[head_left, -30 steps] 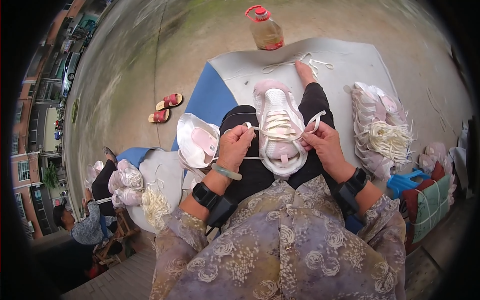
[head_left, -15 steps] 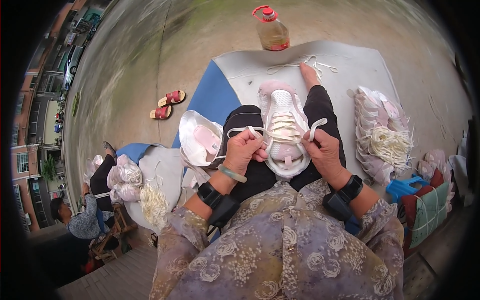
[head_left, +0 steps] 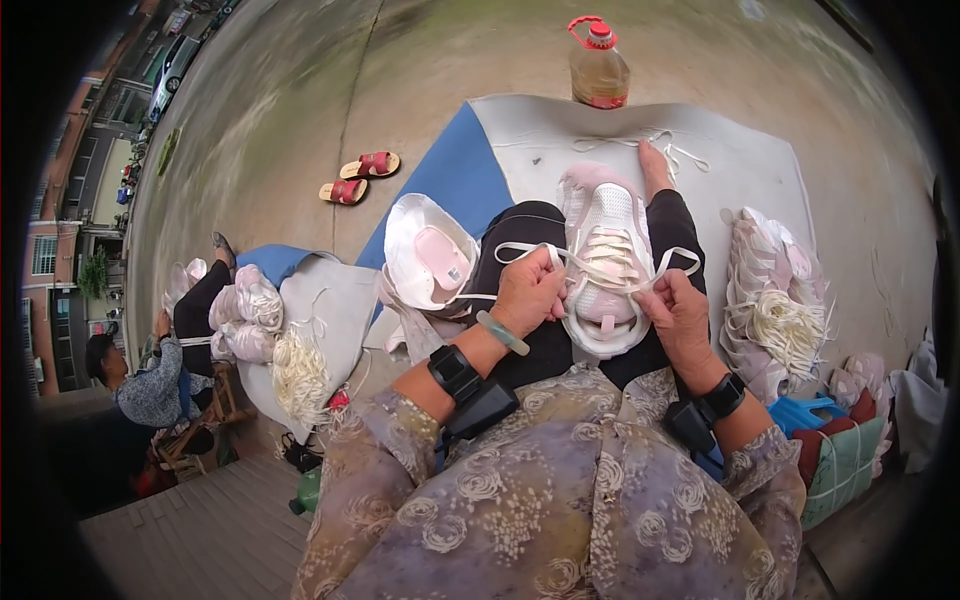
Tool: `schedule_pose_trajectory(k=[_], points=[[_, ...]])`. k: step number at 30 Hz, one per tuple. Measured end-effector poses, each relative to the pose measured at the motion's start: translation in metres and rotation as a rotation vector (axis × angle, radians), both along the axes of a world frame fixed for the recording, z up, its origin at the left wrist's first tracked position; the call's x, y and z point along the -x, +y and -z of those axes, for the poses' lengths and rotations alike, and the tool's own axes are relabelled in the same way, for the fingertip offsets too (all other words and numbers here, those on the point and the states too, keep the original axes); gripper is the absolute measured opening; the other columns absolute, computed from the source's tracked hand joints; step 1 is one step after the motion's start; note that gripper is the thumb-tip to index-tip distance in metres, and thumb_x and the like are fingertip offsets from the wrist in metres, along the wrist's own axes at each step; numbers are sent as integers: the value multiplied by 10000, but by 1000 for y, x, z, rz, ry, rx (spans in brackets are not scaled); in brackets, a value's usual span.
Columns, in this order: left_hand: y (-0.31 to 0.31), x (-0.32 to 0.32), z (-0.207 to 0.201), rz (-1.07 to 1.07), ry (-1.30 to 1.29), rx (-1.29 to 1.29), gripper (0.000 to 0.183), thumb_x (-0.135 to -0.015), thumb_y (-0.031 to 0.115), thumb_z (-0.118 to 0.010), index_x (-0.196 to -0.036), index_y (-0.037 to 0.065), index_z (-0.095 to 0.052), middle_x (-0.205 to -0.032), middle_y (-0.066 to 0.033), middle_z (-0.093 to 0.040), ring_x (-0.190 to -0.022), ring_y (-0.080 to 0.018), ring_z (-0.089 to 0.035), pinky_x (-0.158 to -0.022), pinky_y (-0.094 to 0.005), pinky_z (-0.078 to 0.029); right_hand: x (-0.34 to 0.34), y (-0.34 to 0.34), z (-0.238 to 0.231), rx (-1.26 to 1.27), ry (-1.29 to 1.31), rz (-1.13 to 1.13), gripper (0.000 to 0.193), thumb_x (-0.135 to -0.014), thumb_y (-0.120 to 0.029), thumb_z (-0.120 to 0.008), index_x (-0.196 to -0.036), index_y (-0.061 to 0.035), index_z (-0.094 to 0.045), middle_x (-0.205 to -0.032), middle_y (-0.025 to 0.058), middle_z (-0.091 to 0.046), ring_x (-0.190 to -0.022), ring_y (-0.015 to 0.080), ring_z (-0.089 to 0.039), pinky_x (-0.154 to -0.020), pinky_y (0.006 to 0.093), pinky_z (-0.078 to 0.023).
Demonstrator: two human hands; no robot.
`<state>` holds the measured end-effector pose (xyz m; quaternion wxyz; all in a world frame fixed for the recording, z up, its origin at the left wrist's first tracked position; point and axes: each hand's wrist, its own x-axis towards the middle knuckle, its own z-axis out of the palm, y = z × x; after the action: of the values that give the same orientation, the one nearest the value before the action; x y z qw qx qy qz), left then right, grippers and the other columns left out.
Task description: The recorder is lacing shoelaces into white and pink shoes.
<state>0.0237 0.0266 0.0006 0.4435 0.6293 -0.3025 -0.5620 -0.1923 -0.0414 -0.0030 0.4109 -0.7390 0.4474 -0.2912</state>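
A white and pink sneaker [head_left: 606, 230] rests on my lap, toe pointing away from me. My left hand [head_left: 527, 292] pinches one end of its white lace [head_left: 522, 250] at the shoe's left side. My right hand [head_left: 678, 312] grips the other lace end [head_left: 676, 262] at the right side. Both ends are pulled outward from the eyelets. A second shoe [head_left: 430, 255] of the same kind lies on its side just left of my left knee.
A row of finished sneakers with a bundle of white laces [head_left: 775, 305] lies at my right. A bottle of amber liquid [head_left: 598, 68] stands at the mat's far edge. Red sandals [head_left: 358, 178] lie on the concrete. Another person [head_left: 150, 385] sits at left beside more shoes [head_left: 245, 310].
The view has shifted slightly. Both hands stay on the lace ends and have pulled them a little further apart across the shoe.
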Motion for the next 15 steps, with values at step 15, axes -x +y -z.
schedule_pose_trajectory(k=[15], points=[[1,3,11,45,-316,125,118,-840,77,-521,-735,25,-501,-602,-47,-551,-449,-85,-512,-400,-243,-400,-41,5,-27,-975,-84,-323,131,-879,-91,-456,-965,-9,-511,-679,37,-564,-521,82,-550,-457,213,-456]])
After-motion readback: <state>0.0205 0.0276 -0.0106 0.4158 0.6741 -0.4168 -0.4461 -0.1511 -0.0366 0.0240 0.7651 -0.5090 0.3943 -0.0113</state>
